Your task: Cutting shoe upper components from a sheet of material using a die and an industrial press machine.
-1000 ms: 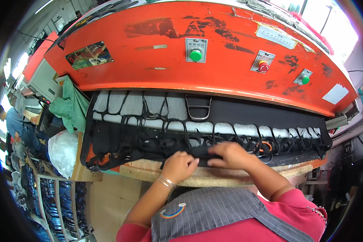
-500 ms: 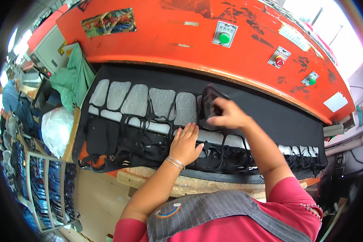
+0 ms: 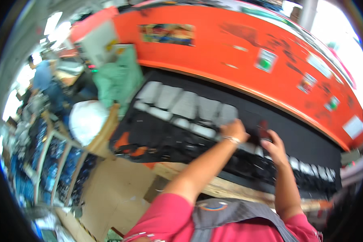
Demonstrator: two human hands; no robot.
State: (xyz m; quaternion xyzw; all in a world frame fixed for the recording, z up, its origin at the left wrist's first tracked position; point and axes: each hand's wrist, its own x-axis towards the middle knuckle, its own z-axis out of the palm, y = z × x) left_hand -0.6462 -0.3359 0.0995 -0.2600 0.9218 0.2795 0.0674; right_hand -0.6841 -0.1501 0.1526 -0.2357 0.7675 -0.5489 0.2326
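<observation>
In a row on a black sheet (image 3: 189, 80) lie several grey, rounded panels (image 3: 184, 104) with black edges and straps. My left hand (image 3: 234, 131) rests at the right end of this row, beside the last large grey panel (image 3: 228, 114); motion blur smears its fingers. To its right, my right hand (image 3: 276, 148) has its thumb and fingers closed about a dark, reddish-tinged piece (image 3: 263, 128). Blur hides the exact kind of that piece. Smaller pale pieces (image 3: 306, 166) continue along the row toward the right.
Behind the sheet rises a long orange machine front (image 3: 213, 56) with a green button (image 3: 265, 63) and a red one (image 3: 307, 82). A wooden beam (image 3: 222, 186) runs along the near edge. At left are a green cloth (image 3: 119, 80), a white bag (image 3: 86, 122) and a rack (image 3: 62, 169).
The view has swung left, so the scene sits further right in it. My right hand has drawn nearer to me with the dark piece. My left hand stays by the row's large panels.
</observation>
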